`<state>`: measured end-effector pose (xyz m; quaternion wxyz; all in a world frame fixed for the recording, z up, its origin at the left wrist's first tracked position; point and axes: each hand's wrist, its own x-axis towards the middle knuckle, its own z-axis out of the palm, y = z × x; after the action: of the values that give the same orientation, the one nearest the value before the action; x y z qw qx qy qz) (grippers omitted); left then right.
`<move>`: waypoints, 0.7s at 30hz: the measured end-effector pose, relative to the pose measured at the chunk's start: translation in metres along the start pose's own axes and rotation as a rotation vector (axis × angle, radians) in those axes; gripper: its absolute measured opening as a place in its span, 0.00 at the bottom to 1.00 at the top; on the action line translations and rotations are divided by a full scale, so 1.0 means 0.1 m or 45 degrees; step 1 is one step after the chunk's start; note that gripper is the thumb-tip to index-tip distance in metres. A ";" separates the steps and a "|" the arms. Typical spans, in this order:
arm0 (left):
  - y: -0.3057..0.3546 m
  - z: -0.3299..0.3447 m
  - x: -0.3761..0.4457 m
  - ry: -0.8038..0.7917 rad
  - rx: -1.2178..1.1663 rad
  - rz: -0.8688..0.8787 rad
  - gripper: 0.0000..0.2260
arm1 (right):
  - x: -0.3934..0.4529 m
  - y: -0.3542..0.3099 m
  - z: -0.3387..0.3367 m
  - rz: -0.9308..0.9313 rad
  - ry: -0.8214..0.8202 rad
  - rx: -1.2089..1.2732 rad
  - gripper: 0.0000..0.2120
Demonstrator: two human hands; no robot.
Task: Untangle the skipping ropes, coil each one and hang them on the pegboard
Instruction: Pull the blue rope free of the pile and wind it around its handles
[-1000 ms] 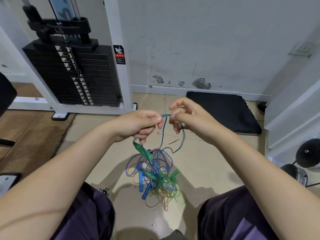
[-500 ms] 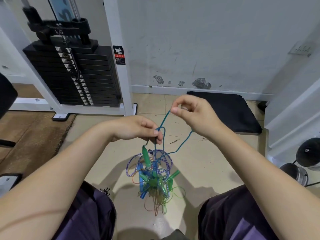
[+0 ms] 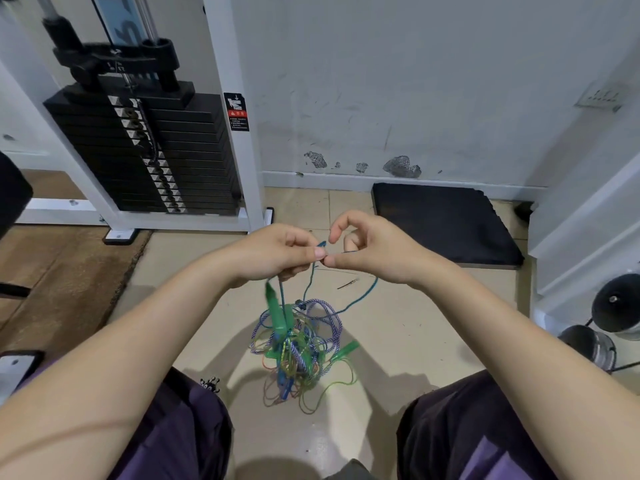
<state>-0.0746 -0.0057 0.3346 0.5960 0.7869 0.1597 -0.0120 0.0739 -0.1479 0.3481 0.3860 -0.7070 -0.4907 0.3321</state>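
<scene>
A tangle of skipping ropes hangs between my knees above the floor: a blue-and-white braided rope, thin clear green and orange cords, green handles and a blue handle. A thin teal rope rises from the tangle to my hands. My left hand pinches this teal rope between thumb and fingers. My right hand meets it thumb to thumb and holds the same rope, with the index finger curled above. No pegboard is in view.
A white weight machine with a black plate stack stands at the back left. A black mat lies by the wall at the right. Dumbbells sit at the far right. A brown mat covers the floor at the left.
My right hand came down and left from its raised pull and now meets my left hand. My left hand rose slightly, and the tangle swung a little.
</scene>
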 end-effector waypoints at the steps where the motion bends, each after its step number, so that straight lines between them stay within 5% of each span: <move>1: 0.00 -0.02 0.00 -0.014 0.000 0.008 0.09 | 0.01 0.00 -0.01 -0.007 0.005 -0.078 0.11; 7: -0.04 -0.07 0.00 -0.055 -0.059 -0.001 0.04 | 0.00 -0.04 -0.01 -0.122 0.141 -0.088 0.05; 12: -0.07 -0.09 -0.03 -0.256 0.148 -0.121 0.06 | -0.03 -0.07 -0.04 -0.162 0.304 0.417 0.06; 14: -0.07 -0.10 -0.03 -0.171 0.101 -0.107 0.05 | -0.04 -0.07 -0.08 -0.148 0.317 0.536 0.05; 17: -0.05 -0.10 -0.02 -0.003 -0.032 -0.022 0.05 | -0.05 -0.05 -0.17 -0.078 0.252 0.500 0.02; 21: 0.00 -0.02 -0.02 -0.007 -0.084 0.087 0.06 | -0.06 -0.02 -0.14 0.011 0.083 0.429 0.11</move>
<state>-0.0767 -0.0046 0.3352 0.6223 0.7716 0.1313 0.0114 0.0832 -0.1562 0.3574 0.5133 -0.6448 -0.4122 0.3884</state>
